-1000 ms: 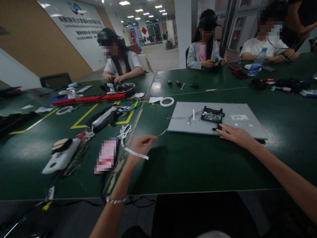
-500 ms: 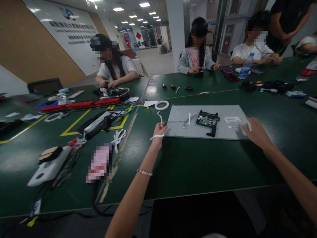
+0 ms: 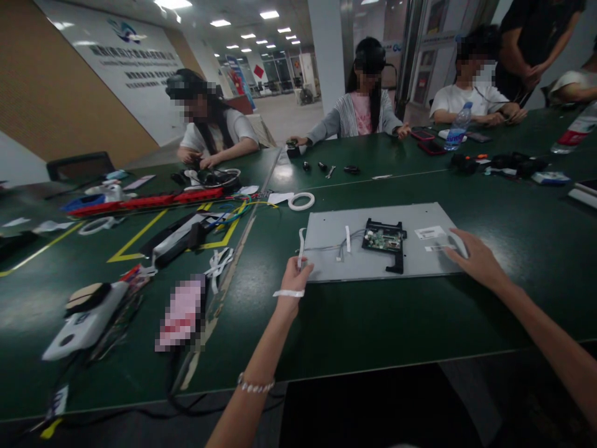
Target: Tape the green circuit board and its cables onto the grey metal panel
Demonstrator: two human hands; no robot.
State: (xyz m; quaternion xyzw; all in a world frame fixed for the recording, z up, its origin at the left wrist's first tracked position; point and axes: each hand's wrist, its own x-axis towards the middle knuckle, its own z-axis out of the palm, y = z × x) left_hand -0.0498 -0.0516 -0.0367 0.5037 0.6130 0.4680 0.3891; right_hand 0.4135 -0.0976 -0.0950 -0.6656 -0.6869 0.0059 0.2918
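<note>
A flat grey panel (image 3: pixel 326 261) lies before me on the green table. Mounted on it is a green circuit board (image 3: pixel 383 238) in a black bracket (image 3: pixel 396 264). Thin grey cables (image 3: pixel 357 239) run leftward from the board, crossed by a short white tape strip (image 3: pixel 347 238). My left hand (image 3: pixel 295 280) pinches the panel's left edge; one tape strip (image 3: pixel 301 246) stands up by its fingers, another (image 3: pixel 288 293) sticks to the wrist. At the panel's right end, my right hand (image 3: pixel 478 258) grips the edge, with a pale curved piece (image 3: pixel 459 244) by thumb and fingers that I cannot make out.
Beyond the panel lies a white tape roll (image 3: pixel 301 201), with a small wrench (image 3: pixel 330 172) farther back. To the left are a phone (image 3: pixel 183 311), tape scraps (image 3: pixel 219 267), a white device (image 3: pixel 86 320) and a red power strip (image 3: pixel 149 200). Several people sit across the table.
Both hands have drawn the panel a little toward me and to the left. Across the table, a person's arm has stretched out leftward with a small dark object.
</note>
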